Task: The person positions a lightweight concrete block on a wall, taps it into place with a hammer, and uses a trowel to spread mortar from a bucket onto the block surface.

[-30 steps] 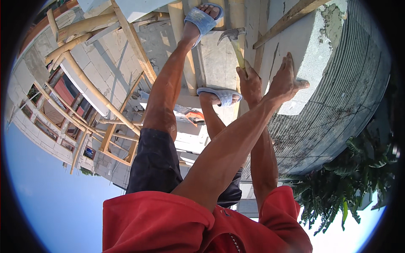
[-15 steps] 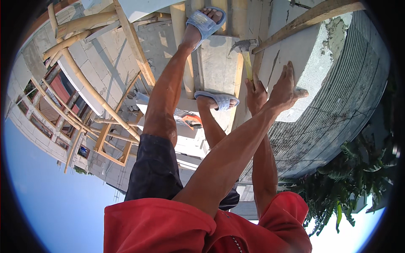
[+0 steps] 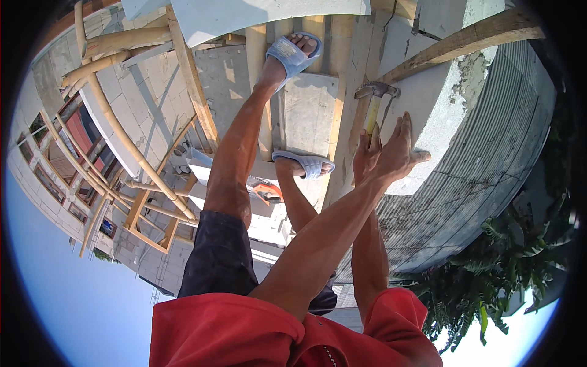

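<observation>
My left arm crosses over my right. With fingers stretched out, my left hand (image 3: 397,154) lies flat on a pale grey lightweight block (image 3: 437,113) whose right side is rough and whitish. Just left of it, partly behind my left forearm, my right hand (image 3: 365,158) is closed round the yellow handle of a claw hammer (image 3: 375,92). The hammer's metal head is near the block's left face, under the lower end of a wooden beam (image 3: 465,44); whether it touches the block I cannot tell.
My sandalled feet (image 3: 296,55) stand on planks and boards (image 3: 309,113). An orange-handled saw (image 3: 266,192) lies below on the left. Bamboo poles (image 3: 125,140) and a block wall stand at left. Corrugated roofing (image 3: 483,159) slopes away at right, with leafy plants (image 3: 489,263) beyond it.
The hammer head has swung right, towards the block, and turned. My left hand keeps about the same place on the block, while the whole view has shifted slightly.
</observation>
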Tool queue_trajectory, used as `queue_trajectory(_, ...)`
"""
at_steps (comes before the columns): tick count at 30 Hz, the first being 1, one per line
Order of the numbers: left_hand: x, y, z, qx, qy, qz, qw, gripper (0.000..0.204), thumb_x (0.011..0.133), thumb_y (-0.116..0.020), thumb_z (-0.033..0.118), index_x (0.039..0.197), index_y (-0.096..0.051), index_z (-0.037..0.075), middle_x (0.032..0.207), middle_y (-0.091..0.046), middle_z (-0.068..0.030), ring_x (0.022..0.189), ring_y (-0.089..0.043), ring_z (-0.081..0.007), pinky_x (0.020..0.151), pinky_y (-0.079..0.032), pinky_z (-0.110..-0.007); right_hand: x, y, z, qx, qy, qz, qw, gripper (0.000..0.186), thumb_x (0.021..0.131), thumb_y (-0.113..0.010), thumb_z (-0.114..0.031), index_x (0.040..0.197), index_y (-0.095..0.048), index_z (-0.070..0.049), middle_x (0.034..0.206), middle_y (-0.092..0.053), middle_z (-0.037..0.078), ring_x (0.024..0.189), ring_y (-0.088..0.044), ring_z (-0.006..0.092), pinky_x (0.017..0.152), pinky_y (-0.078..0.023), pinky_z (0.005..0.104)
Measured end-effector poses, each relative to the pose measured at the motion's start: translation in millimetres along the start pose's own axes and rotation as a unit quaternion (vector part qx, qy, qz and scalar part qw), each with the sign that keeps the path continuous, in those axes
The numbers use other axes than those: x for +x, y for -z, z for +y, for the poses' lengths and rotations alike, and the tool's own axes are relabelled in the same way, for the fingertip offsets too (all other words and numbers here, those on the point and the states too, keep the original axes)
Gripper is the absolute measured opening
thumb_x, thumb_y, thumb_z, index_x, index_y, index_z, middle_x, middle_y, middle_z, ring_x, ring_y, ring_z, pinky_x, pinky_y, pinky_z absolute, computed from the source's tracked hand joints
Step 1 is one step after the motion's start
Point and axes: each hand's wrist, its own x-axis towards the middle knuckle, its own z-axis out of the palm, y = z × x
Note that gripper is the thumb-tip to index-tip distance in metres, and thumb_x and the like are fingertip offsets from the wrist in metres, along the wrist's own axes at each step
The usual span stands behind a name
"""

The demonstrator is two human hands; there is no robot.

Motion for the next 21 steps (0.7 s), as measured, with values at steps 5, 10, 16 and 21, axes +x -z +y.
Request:
queue_trajectory(5,0,3,13,-0.015,0.019,-0.026,0.999,0.121,0.083,-0.082,0.046,0.157,-0.007,-0.014,0.16,-0.017,-0.0412,0.153,-0.021,-0.0472,0.127,-0.022,-0.042,11,20,3,-0.314,-0.096,-0.254,0.91,0.052,0.105,-0.055,-0.036,0.146,-0.052,-0.005,0.13,-0.064,0.026,0.123,-0.061,0.0394,0.105,-0.046,0.0475)
queue_trajectory(10,1,4,16,0.005,0.002,-0.032,0.999,0.12,0.084,-0.083,0.041,0.158,-0.005,-0.012,0.16,-0.014,-0.0423,0.152,-0.019,-0.0484,0.126,-0.025,-0.043,6,15,11,-0.283,-0.071,-0.193,0.937,0.051,0.104,-0.056,-0.038,0.145,-0.055,-0.007,0.129,-0.065,0.025,0.12,-0.062,0.0392,0.102,-0.046,0.0483)
queue_trajectory(16,3,-3,4,0.0,0.005,-0.045,0.999,0.12,0.084,-0.08,0.048,0.156,-0.008,-0.016,0.161,-0.021,-0.0381,0.153,-0.024,-0.0433,0.127,-0.02,-0.036,13,27,34,-0.238,-0.08,-0.158,0.955,0.049,0.104,-0.058,-0.038,0.143,-0.057,-0.008,0.127,-0.065,0.024,0.117,-0.062,0.0384,0.099,-0.047,0.0489)
queue_trajectory(21,10,-6,4,-0.018,-0.026,-0.055,0.998,0.123,0.082,-0.083,0.045,0.157,-0.005,-0.015,0.158,-0.025,-0.0396,0.152,-0.024,-0.0456,0.127,-0.022,-0.042,-14,19,55,-0.228,0.027,-0.057,0.972,0.048,0.103,-0.06,-0.038,0.141,-0.059,-0.009,0.126,-0.066,0.023,0.114,-0.063,0.0378,0.097,-0.047,0.0495)
